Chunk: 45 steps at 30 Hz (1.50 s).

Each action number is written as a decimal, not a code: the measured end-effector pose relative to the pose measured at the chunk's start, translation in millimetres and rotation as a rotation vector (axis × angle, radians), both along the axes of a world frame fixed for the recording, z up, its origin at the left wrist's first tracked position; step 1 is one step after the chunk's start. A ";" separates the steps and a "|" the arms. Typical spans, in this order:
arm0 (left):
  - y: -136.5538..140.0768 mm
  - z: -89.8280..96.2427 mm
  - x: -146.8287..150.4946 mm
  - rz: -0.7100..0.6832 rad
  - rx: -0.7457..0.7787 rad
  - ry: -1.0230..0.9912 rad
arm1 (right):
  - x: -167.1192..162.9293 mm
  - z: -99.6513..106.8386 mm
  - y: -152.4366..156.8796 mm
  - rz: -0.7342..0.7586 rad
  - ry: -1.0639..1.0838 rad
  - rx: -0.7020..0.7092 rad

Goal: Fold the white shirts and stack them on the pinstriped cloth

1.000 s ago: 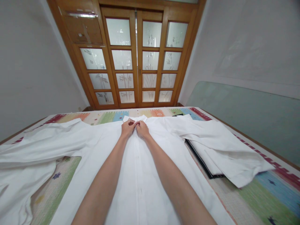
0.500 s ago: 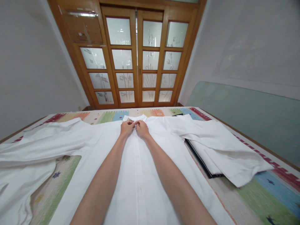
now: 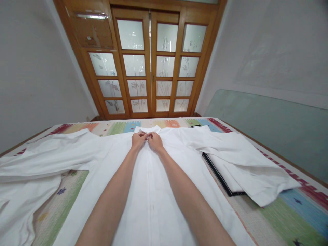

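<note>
A white long-sleeved shirt point(image 3: 151, 191) lies spread out, front side up, with its collar point(image 3: 153, 129) at the far end. Just below the collar, my left hand point(image 3: 139, 140) pinches the front edge of the shirt. My right hand point(image 3: 155, 140) is closed on the same spot from the other side, its fingertips meeting those of the left. Whatever small part sits between the fingertips is hidden. Down the middle runs the shirt's buttoned front strip, between my forearms.
Under the shirt is a patterned, many-coloured cover point(image 3: 282, 212). A black-edged folded item point(image 3: 222, 174) lies partly beneath the right-hand sleeve. More white cloth point(image 3: 17, 212) is at the left. A pale green headboard-like panel point(image 3: 269, 126) stands along the right wall, wooden glazed doors point(image 3: 151, 65) behind.
Both hands stay at the collar with only slight finger movement. The view has shifted a tiny bit.
</note>
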<state>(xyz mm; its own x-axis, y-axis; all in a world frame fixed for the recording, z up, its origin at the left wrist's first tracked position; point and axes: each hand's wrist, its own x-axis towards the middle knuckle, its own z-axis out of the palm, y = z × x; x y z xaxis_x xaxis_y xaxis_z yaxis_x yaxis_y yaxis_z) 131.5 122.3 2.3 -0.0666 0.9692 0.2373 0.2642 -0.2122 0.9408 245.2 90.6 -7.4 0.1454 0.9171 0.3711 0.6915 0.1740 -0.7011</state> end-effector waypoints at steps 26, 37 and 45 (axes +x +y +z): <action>1.1 -1.1 0.4 -0.006 -0.006 -0.076 | 0.5 0.0 0.9 0.007 -0.008 -0.003; 5.4 -6.8 -0.2 0.072 -0.030 -0.063 | -0.2 2.0 -1.5 0.007 -0.029 -0.016; 9.9 -7.8 0.1 0.092 -0.077 -0.131 | -1.3 2.6 -1.6 -0.001 0.003 -0.006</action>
